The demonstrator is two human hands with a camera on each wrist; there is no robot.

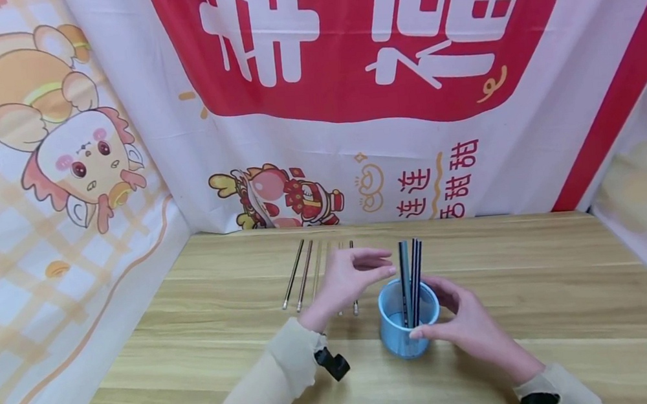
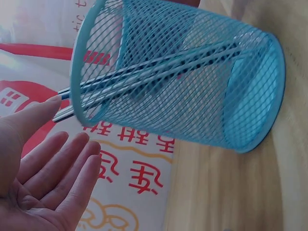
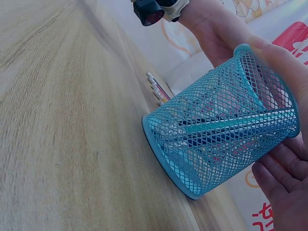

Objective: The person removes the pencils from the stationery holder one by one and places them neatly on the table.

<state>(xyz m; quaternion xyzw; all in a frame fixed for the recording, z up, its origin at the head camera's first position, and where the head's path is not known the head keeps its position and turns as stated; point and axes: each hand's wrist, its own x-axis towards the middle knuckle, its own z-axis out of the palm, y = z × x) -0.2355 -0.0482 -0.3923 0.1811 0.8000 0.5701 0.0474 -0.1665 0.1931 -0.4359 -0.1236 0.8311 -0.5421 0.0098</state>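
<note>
A blue mesh pen holder (image 1: 397,341) stands on the table, with several pencils (image 1: 404,262) leaning inside and rising above its rim. My right hand (image 1: 476,327) grips the holder from the right, thumb at the near side of the rim and fingers round the far side. To the left of the upright pencils, my left hand (image 1: 347,281) hovers with fingers spread apart and nothing between them. In the left wrist view its thumb (image 2: 41,115) overlaps the pencil ends. Behind and below that hand, several more pencils (image 1: 293,273) lie side by side on the tabletop, partly hidden.
The wooden table (image 1: 571,282) meets a printed red and white cloth (image 1: 315,112) at its back edge. Another patterned cloth (image 1: 31,269) hangs along the left side, and a pale one (image 1: 645,197) on the right.
</note>
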